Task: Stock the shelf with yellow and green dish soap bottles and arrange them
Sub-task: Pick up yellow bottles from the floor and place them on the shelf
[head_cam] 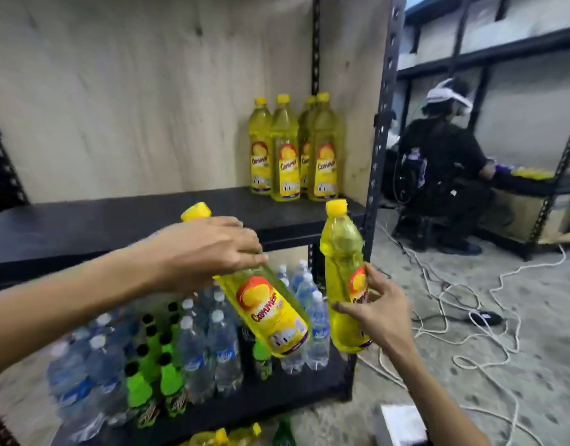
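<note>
My left hand [206, 249] grips the neck of a yellow dish soap bottle [270, 313], which tilts with its yellow cap up and to the left. My right hand [377, 313] holds a second yellow bottle [341, 262] upright by its lower body, just in front of the shelf's right post. Both bottles hang in front of the black middle shelf [100, 226]. Several yellow bottles [293, 152] stand upright in a tight group at the shelf's back right corner. More yellow caps [222, 437] and a green bottle [283, 432] show at the bottom edge.
The lower shelf [277, 394] holds several clear water bottles [219, 346] and green bottles with black caps [161, 365]. A black perforated post [382, 123] bounds the shelf on the right. Cables [470, 317] lie on the concrete floor. A person [444, 169] crouches at another rack at right.
</note>
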Tool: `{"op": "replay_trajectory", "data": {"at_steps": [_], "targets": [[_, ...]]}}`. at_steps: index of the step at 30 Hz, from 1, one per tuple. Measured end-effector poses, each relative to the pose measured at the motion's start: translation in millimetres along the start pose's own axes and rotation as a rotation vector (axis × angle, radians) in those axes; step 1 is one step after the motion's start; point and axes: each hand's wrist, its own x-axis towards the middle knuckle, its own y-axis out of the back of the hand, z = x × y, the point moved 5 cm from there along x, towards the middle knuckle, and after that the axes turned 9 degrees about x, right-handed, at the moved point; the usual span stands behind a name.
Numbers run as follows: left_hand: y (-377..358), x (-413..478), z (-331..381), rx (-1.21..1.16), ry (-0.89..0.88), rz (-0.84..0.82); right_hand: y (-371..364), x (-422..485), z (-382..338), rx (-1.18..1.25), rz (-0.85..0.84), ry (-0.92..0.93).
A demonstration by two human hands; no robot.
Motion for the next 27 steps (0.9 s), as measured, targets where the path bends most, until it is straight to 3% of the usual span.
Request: {"op": "replay_trajectory", "data": {"at_steps": [5, 10, 12, 15, 21, 27], "targets": [[28.5, 46.2, -106.9, 0.216, 0.000, 0.074, 4.8, 55.6, -115.0, 0.048, 0.124, 0.207], [4.0, 101.3, -182.4, 0.292, 0.122, -0.132, -18.7, 121.3, -162.4, 0.023, 0.253, 0.298], [-12.7, 124.1, -195.7, 0.262, 0.182, -0.213, -31.2, 143.9, -163.7, -0.006, 0.293, 0.306], [-41.7, 156.4, -202.5, 0.247, 0.211, -0.181, -46.2, 172.6, -154.2, -0.028, 0.333, 0.337], [-95.4, 196.5, -200.5, 0.220, 0.245, -0.183, -61.6, 216.3, -125.4, -0.025, 0.365, 0.211], [-121.6, 229.9, -196.1, 0.252, 0.192, -0.137, -60.6, 235.8, -99.5, -0.044, 0.373, 0.174]]}}
